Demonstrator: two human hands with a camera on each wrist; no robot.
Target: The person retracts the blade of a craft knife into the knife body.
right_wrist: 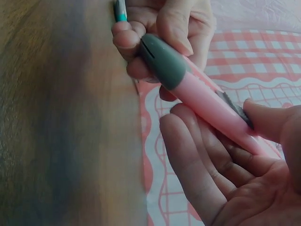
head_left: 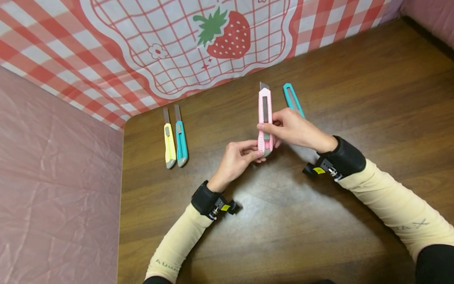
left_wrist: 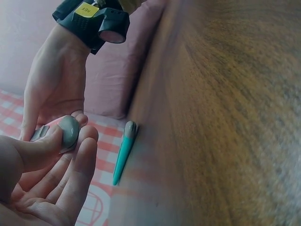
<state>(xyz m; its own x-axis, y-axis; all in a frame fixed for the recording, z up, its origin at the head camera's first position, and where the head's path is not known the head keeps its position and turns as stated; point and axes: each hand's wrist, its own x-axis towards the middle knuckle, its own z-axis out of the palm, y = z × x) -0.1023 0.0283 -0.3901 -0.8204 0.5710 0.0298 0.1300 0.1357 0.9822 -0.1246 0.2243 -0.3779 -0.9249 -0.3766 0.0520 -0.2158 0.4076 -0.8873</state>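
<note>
A pink utility knife is held up over the table, its metal blade sticking a short way out of the top. My left hand pinches the grey end cap at its lower end between thumb and fingers. Higher up the body, my right hand grips the knife from the right. In the right wrist view that hand's thumb touches the dark grey slider. Just beyond the right hand lies a teal utility knife, partly hidden by the hand.
At the left, a yellow utility knife and another teal utility knife lie side by side with blades extended. The wooden table meets a checked strawberry cloth at the back. Pink fabric hangs beyond the left edge.
</note>
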